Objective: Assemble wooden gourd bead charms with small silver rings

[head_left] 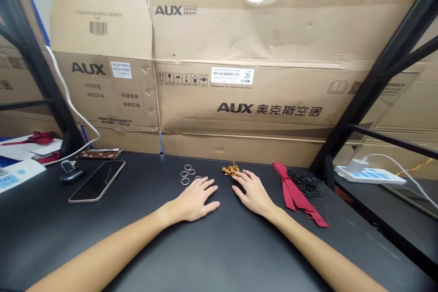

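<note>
The left hand (195,199) and right hand (252,193) lie flat and apart on a black tabletop (137,237); the right fingertips (240,175) touch small wooden beads (230,169), probably light and hard, best pinched.

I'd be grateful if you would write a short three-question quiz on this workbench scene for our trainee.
1. True or false: the left hand lies flat on the black table.
2. Which lies closest to the right hand? A) the phone B) the metal rings C) the wooden beads
3. Fill in the blank: the brand printed on the cardboard cartons is ____.

Key: 1 true; 2 C; 3 AUX.
</note>
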Demonstrator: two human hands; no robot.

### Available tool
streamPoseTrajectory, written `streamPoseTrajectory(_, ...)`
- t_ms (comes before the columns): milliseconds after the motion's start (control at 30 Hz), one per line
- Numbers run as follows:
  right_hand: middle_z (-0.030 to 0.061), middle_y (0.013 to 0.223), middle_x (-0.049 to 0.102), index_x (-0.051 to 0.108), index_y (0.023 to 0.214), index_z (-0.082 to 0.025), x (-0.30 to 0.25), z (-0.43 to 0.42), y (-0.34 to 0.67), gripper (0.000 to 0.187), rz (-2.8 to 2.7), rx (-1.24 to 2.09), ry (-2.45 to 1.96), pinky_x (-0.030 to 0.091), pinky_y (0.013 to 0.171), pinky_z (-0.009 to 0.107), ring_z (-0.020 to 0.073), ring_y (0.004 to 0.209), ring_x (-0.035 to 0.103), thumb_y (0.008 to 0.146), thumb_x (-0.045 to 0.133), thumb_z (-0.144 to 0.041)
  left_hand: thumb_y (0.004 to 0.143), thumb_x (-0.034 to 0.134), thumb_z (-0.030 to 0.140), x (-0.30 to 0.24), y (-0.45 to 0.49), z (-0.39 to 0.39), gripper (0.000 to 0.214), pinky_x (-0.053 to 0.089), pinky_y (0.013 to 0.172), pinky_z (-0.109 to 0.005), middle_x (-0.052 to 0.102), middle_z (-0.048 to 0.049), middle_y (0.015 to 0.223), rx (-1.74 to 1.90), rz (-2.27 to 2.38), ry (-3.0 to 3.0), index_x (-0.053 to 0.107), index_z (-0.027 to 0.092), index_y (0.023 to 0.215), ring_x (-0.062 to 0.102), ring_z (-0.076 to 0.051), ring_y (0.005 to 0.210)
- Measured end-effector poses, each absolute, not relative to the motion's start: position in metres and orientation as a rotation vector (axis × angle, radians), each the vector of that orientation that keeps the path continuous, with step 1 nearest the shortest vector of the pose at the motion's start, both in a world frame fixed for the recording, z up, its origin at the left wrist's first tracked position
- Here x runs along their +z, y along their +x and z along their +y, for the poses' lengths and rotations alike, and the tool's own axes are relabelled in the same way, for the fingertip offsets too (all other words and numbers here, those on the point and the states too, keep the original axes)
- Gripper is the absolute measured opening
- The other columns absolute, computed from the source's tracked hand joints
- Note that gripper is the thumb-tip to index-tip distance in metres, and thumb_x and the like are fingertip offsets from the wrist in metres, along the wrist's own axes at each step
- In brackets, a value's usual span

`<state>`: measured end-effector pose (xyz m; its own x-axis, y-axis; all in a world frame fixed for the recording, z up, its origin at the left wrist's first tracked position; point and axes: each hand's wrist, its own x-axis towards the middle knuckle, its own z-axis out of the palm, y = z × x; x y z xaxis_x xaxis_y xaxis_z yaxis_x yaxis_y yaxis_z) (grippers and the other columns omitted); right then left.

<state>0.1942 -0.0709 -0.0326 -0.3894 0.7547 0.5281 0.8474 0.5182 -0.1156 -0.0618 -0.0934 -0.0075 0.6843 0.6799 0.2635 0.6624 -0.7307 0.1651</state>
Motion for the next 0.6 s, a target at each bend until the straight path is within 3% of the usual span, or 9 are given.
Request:
streamPoseTrajectory(167, 0.0071, 0.102, 0.069, 0.067, 0.096, -0.022, -0.026, -0.076, 0.191, 0.017, -2.221, -0.165, -1.099, 0.04, 0.097, 0.047, 0.0265, 0.108, 0.054, 0.091, 0.05, -0.022, 0.094, 0.042, 0.053, -0.003, -0.061, -0.095, 0.055, 0.027, 0.112, -0.05, 0.043, -0.0122, 0.146, 0.452, 1.147, 2.825, 0.049, 0.019, 0.137, 0.034, -0.033, 0.137)
streamPoseTrajectory(300, 0.0049, 0.082, 0.068, 0.063, 0.079, -0.021, -0.021, -0.083, 0.186, 0.018, -2.178, -0.066, -0.993, 0.043, 0.088, 0.041, 0.0223, 0.091, 0.059, 0.091, 0.05, -0.02, 0.094, 0.04, 0.054, -0.002, -0.061, -0.095, 0.057, 0.027, 0.113, -0.05, 0.041, -0.0123, 0.147, 0.404, 1.163, 2.842, 0.048, 0.019, 0.138, 0.033, -0.033, 0.137)
streamPoseTrajectory(400, 0.0061, 0.09, 0.068, 0.063, 0.09, -0.021, -0.02, -0.084, 0.187, 0.017, -2.128, -0.051, -0.962, 0.045, 0.083, 0.038, 0.0218, 0.091, 0.059, 0.089, 0.048, -0.016, 0.094, 0.039, 0.055, -0.003, -0.061, -0.094, 0.056, 0.027, 0.113, -0.05, 0.041, -0.0113, 0.147, 0.409, 1.159, 2.851, 0.047, 0.02, 0.138, 0.034, -0.032, 0.137)
streamPoseTrajectory(533, 0.0073, 0.117, 0.065, 0.063, 0.112, -0.023, -0.023, -0.079, 0.191, 0.04, -2.176, -0.126, -0.959, 0.044, 0.09, 0.043, 0.0251, 0.108, 0.052, 0.083, 0.042, -0.004, 0.093, 0.041, 0.054, -0.004, -0.061, -0.095, 0.055, 0.027, 0.113, -0.049, 0.043, -0.0112, 0.146, 0.456, 1.151, 2.827, 0.049, 0.021, 0.137, 0.034, -0.032, 0.137)
streamPoseTrajectory(600, 0.0062, 0.121, 0.064, 0.062, 0.116, -0.024, -0.025, -0.077, 0.192, 0.044, -2.247, -0.153, -0.972, 0.043, 0.092, 0.045, 0.0268, 0.113, 0.049, 0.081, 0.045, -0.004, 0.093, 0.043, 0.053, -0.003, -0.061, -0.096, 0.055, 0.028, 0.113, -0.049, 0.042, -0.012, 0.146, 0.472, 1.143, 2.809, 0.049, 0.02, 0.136, 0.035, -0.031, 0.137)
